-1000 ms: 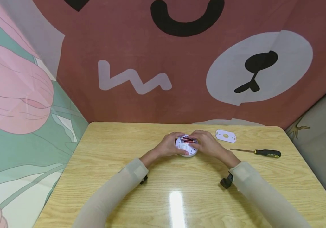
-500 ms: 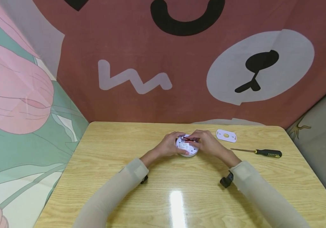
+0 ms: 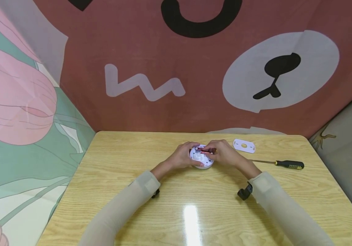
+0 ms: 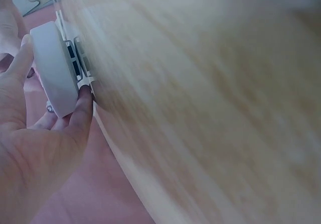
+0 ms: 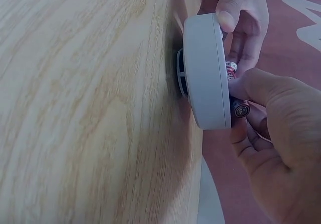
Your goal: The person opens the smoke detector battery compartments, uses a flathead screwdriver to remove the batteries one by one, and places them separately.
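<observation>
1 red battery (image 3: 206, 152) is pinched in the right hand (image 3: 226, 155), at its 9 o'clock, over a round white device (image 3: 206, 161); the left hand (image 3: 180, 156) grips the device's 9 o'clock edge.

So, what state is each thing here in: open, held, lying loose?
White round plastic device: battery side up and uncovered, gripped by the left hand.
Red cylindrical battery: pinched by the right hand at that uncovered side; whether seated, unclear.
White oblong plate with round hole: lying flat on the wood-grain table, unheld.
Black-and-yellow-handled screwdriver: lying on the table, unheld.
</observation>
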`<state>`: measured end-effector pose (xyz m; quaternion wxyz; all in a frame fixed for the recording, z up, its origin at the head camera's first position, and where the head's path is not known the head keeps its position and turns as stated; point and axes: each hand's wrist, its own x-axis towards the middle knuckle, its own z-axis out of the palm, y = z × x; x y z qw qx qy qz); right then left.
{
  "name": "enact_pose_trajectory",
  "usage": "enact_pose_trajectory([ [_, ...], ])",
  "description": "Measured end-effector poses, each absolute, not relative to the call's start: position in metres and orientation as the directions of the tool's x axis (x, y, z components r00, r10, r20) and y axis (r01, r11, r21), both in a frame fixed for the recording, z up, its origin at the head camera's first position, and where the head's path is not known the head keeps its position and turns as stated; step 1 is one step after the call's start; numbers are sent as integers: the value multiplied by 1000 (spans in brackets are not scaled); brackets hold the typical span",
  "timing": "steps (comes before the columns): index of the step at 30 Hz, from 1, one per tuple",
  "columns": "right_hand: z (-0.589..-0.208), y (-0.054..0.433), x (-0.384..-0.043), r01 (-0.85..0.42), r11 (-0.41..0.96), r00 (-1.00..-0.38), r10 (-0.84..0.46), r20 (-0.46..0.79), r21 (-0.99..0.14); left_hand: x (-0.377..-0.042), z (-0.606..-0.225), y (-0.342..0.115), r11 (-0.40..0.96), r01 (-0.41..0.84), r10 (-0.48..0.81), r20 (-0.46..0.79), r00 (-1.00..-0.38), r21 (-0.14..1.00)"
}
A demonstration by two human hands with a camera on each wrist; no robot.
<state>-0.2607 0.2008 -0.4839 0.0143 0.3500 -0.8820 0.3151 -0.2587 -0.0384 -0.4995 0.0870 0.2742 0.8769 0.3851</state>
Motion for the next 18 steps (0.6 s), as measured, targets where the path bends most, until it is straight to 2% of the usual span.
enact_pose_trajectory([
  [18,-490,205,-260,-623,519,-760,-579,297,-585,-257,-499,-38,559,394,541,40,-840,730],
])
